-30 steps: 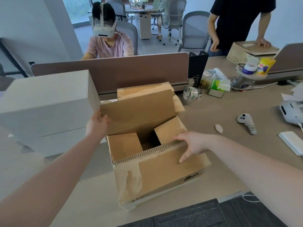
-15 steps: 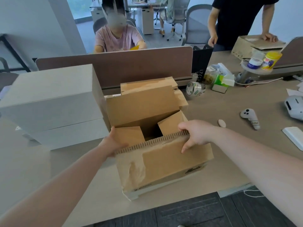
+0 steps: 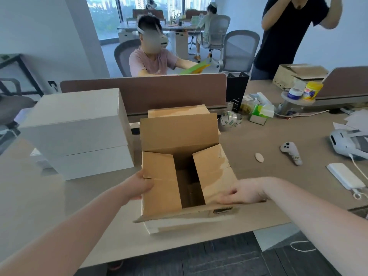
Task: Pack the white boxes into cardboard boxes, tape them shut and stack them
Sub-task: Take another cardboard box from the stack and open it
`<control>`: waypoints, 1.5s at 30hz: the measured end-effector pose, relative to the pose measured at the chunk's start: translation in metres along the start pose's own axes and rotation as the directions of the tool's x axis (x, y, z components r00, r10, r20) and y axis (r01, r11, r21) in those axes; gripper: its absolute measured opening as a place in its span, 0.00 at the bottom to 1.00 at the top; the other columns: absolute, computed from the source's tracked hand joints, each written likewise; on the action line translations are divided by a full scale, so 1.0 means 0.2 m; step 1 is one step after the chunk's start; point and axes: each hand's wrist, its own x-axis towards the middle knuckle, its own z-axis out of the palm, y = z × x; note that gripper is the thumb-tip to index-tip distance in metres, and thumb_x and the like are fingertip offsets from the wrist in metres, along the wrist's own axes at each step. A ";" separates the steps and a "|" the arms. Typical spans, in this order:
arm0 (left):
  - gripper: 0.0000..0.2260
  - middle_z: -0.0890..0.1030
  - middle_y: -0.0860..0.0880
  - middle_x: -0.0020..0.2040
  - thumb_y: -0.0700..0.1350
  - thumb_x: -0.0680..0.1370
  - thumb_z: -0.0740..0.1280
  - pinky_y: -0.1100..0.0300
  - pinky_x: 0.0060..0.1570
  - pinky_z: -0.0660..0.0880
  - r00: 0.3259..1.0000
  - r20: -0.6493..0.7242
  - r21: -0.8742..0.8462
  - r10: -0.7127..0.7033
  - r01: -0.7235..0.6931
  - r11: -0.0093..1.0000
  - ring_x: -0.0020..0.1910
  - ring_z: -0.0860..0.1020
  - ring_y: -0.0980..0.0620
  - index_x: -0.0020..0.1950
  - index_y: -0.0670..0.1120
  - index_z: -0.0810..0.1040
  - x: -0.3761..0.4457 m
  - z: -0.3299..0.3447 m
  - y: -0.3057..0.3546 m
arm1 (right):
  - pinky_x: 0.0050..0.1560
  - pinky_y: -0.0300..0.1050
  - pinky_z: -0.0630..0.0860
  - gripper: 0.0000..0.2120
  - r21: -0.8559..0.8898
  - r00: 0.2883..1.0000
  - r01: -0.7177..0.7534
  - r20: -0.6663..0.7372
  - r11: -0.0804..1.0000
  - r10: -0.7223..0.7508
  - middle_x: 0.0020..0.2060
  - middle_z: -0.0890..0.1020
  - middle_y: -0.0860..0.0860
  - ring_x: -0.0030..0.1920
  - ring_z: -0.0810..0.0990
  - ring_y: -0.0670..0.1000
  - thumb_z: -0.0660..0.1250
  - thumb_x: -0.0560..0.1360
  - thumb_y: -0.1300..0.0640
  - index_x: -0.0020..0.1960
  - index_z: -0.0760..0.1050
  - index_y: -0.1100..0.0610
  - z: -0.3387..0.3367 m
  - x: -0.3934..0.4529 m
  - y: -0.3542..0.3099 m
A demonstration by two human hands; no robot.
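Our left hand (image 3: 139, 186) gripped the left flap of the cardboard box (image 3: 185, 172), our right hand (image 3: 242, 191) lay with loose fingers on its right flap, box open-topped on the desk (image 3: 268, 156), stacked white boxes (image 3: 79, 132) just left, tape roll (image 3: 231, 120) behind.

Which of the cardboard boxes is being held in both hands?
The open cardboard box at the near table edge; the other cardboard box sits far right, untouched.

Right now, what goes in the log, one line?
cardboard box: open, unpacked | left hand: grips left flap | right hand: rests on right flap | white boxes: stacked beside
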 end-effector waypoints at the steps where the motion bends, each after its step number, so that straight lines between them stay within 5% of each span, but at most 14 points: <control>1: 0.29 0.72 0.48 0.64 0.46 0.79 0.64 0.50 0.63 0.73 1.000 -0.017 0.039 -0.011 0.012 0.999 0.62 0.74 0.46 0.77 0.53 0.55 0.00 0.01 -0.01 | 0.73 0.59 0.57 0.31 -0.073 1.000 0.011 0.003 0.997 -0.010 0.75 0.63 0.45 0.73 0.61 0.51 0.53 0.72 0.26 0.72 0.63 0.37 0.04 0.05 0.02; 4: 0.36 0.56 0.47 0.77 0.53 0.78 0.65 0.50 0.69 0.67 0.995 -0.093 0.285 -0.024 0.050 0.957 0.72 0.64 0.43 0.79 0.53 0.47 0.00 0.06 -0.04 | 0.73 0.67 0.41 0.44 -0.312 0.990 0.007 -0.134 0.950 -0.052 0.78 0.42 0.46 0.77 0.36 0.53 0.59 0.68 0.26 0.77 0.45 0.39 0.18 0.20 0.05; 6: 0.38 0.45 0.50 0.79 0.57 0.77 0.64 0.51 0.68 0.67 0.994 -0.108 0.431 -0.015 0.061 0.900 0.75 0.60 0.43 0.79 0.54 0.44 0.01 0.11 -0.06 | 0.70 0.69 0.34 0.49 -0.399 0.956 -0.034 -0.279 0.917 -0.086 0.78 0.37 0.48 0.75 0.30 0.54 0.60 0.66 0.24 0.77 0.40 0.40 0.25 0.28 0.06; 11: 0.38 0.34 0.48 0.78 0.61 0.76 0.64 0.44 0.73 0.61 0.979 -0.200 0.677 0.032 0.115 0.727 0.78 0.49 0.40 0.79 0.57 0.47 0.05 0.23 -0.04 | 0.66 0.74 0.30 0.45 -0.494 0.927 -0.061 -0.351 0.868 -0.134 0.78 0.41 0.50 0.77 0.34 0.56 0.60 0.65 0.24 0.76 0.49 0.37 0.22 0.42 0.07; 17: 0.29 0.40 0.51 0.79 0.62 0.77 0.61 0.35 0.73 0.43 0.982 -0.100 0.843 0.159 -0.001 0.538 0.77 0.34 0.46 0.76 0.60 0.58 0.13 0.31 0.03 | 0.65 0.75 0.30 0.34 -0.568 0.954 -0.071 -0.277 0.820 -0.110 0.79 0.47 0.50 0.78 0.39 0.55 0.56 0.70 0.26 0.73 0.62 0.38 0.19 0.44 0.05; 24: 0.29 0.39 0.50 0.79 0.68 0.75 0.59 0.20 0.59 0.36 0.990 -0.033 0.923 0.134 -0.021 0.385 0.74 0.29 0.41 0.75 0.62 0.60 0.20 0.48 0.09 | 0.64 0.75 0.30 0.47 -0.587 0.994 -0.085 -0.101 0.805 0.031 0.79 0.43 0.49 0.77 0.34 0.55 0.60 0.64 0.23 0.77 0.53 0.41 0.10 0.44 0.02; 28: 0.25 0.39 0.48 0.79 0.53 0.75 0.68 0.20 0.59 0.37 0.992 -0.093 0.898 0.085 0.047 0.437 0.74 0.29 0.39 0.71 0.58 0.66 0.20 0.51 0.11 | 0.65 0.76 0.33 0.43 -0.488 0.997 -0.078 -0.054 0.869 0.059 0.79 0.47 0.47 0.77 0.37 0.56 0.52 0.65 0.20 0.75 0.56 0.38 0.02 0.44 -0.06; 31: 0.20 0.41 0.49 0.79 0.47 0.74 0.68 0.21 0.60 0.37 0.987 -0.103 0.830 0.126 0.016 0.558 0.74 0.29 0.41 0.65 0.55 0.70 0.17 0.51 0.13 | 0.67 0.74 0.34 0.32 -0.353 0.946 -0.099 -0.323 0.930 -0.021 0.76 0.60 0.47 0.78 0.46 0.55 0.42 0.74 0.27 0.68 0.69 0.38 -0.03 0.49 -0.13; 33: 0.17 0.41 0.51 0.79 0.44 0.73 0.66 0.22 0.62 0.39 0.980 -0.103 0.763 0.172 -0.033 0.645 0.76 0.31 0.44 0.61 0.54 0.72 0.14 0.48 0.18 | 0.68 0.74 0.34 0.24 -0.380 0.882 -0.091 -0.459 0.921 -0.103 0.74 0.66 0.48 0.78 0.49 0.55 0.46 0.79 0.36 0.65 0.73 0.41 -0.05 0.52 -0.18; 36: 0.14 0.43 0.55 0.79 0.41 0.73 0.62 0.27 0.68 0.49 0.962 -0.142 0.634 0.233 -0.092 0.768 0.78 0.38 0.48 0.56 0.53 0.72 0.09 0.39 0.24 | 0.67 0.75 0.32 0.18 -0.527 0.924 -0.102 -0.364 0.844 -0.116 0.78 0.54 0.50 0.78 0.38 0.57 0.55 0.79 0.42 0.65 0.74 0.44 -0.03 0.58 -0.24; 39: 0.13 0.51 0.56 0.78 0.39 0.73 0.61 0.43 0.63 0.71 0.937 -0.221 0.547 0.271 -0.111 0.830 0.75 0.57 0.46 0.55 0.52 0.73 0.05 0.27 0.28 | 0.62 0.81 0.35 0.19 -0.565 0.950 -0.169 -0.311 0.808 -0.020 0.79 0.46 0.50 0.76 0.34 0.59 0.60 0.78 0.41 0.67 0.72 0.43 -0.02 0.64 -0.25; 45: 0.31 0.69 0.49 0.71 0.34 0.75 0.60 0.55 0.50 0.80 0.912 -0.305 0.490 0.273 -0.095 0.866 0.60 0.75 0.46 0.74 0.56 0.62 -0.04 0.04 0.30 | 0.61 0.83 0.38 0.25 -0.573 0.964 -0.100 -0.259 0.814 -0.063 0.78 0.41 0.50 0.76 0.32 0.61 0.56 0.76 0.33 0.71 0.65 0.39 -0.03 0.64 -0.21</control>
